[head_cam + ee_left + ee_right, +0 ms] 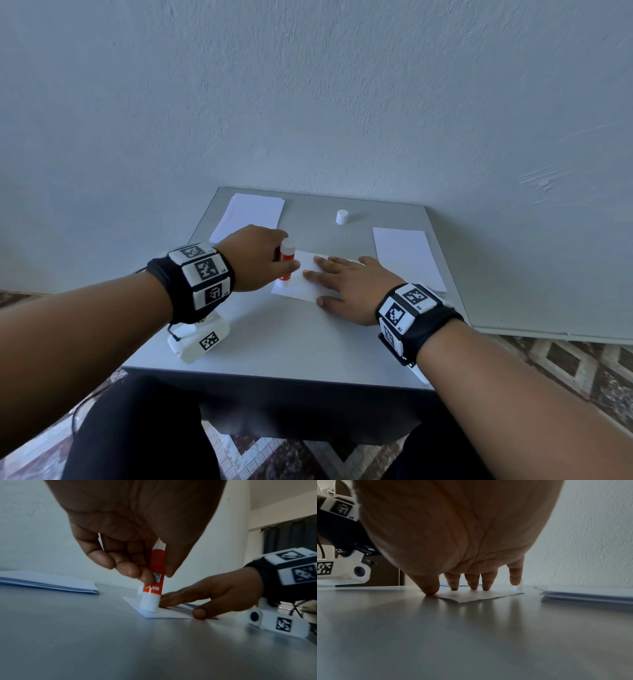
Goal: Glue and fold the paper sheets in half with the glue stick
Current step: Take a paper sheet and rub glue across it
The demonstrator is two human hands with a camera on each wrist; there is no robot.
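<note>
Your left hand (pixel 255 260) pinches the glue stick (pixel 153 580) at the sheet's (pixel 301 286) left edge; right hand (pixel 352 289) spread flat. Cap (pixel 342 217) upper centre, paper stacks (pixel 248 214) upper left & right.

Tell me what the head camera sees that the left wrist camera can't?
Only the head view shows the white cap standing near the wall and the paper stack on the right. Only the left wrist view shows the glue stick tip touching the paper sheet. Both show the left hand gripping the glue stick and the right hand pressing the sheet flat.
</note>
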